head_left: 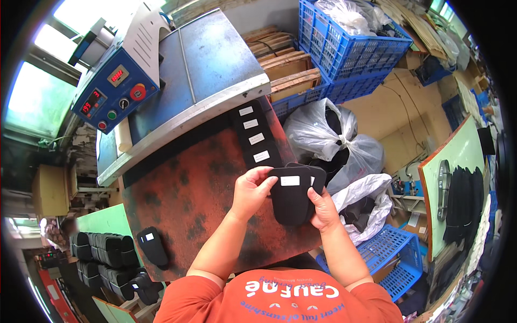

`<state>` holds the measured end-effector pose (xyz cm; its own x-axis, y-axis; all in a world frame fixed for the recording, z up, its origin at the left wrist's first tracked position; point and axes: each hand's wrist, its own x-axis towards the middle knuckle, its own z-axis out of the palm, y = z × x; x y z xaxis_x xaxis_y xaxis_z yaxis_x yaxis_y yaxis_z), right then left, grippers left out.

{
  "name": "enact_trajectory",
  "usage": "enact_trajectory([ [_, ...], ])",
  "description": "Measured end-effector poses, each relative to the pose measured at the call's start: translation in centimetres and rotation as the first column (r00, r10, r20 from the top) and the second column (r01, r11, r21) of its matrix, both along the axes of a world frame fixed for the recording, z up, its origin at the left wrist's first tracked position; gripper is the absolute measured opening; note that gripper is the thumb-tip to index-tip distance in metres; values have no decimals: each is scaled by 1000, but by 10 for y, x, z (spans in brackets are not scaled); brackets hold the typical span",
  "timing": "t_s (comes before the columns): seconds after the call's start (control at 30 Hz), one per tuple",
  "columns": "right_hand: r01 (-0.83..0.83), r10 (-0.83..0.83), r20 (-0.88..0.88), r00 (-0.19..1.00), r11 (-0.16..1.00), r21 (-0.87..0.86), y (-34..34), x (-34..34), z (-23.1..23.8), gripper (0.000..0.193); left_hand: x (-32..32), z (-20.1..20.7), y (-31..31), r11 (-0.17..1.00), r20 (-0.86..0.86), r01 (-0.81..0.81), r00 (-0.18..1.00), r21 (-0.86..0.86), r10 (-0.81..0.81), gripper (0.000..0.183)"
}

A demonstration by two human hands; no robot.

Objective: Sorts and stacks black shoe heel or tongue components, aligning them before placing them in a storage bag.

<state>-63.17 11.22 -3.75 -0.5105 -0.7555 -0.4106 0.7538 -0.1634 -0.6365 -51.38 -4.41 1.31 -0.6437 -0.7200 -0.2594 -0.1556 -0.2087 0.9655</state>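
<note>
My left hand (251, 189) pinches the upper left edge of some black tongue-shaped pads (290, 203), thumb on top near a white label. My right hand (324, 210) grips the right side of the same pads, its thumb lying on the front. At least two pads overlap there, fanned slightly apart; a second white label shows near the right thumb. Beyond my hands, a column of several black labelled pieces (253, 124) lies along the edge of a worn red-brown plate (188, 188). One more black pad (153, 248) rests at the plate's near left corner.
A heat-press-like machine with a blue control box (116, 86) and metal table (215, 51) stands at the far left. Blue crates (350, 59), a tied clear plastic bag (355, 156) and a white sack (371, 199) sit at right. Bundled black pieces (110, 250) lie at lower left.
</note>
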Motion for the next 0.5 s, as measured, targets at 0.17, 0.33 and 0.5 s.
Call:
enact_trajectory([
  [0.17,26,45,310,950,975,-221,24,-35,9,48,20,-35,-18,974,70,-209,974,-92,216,20],
  [0.33,16,-12,109,994,999,-37,21,-17,11,37,17,-29,-1,684,125,-60,968,-727,218,28],
  [0.5,-40,48,112,993,996,-74,23,-9,6,38,13,-8,29,997,-23,-76,997,1,76,27],
])
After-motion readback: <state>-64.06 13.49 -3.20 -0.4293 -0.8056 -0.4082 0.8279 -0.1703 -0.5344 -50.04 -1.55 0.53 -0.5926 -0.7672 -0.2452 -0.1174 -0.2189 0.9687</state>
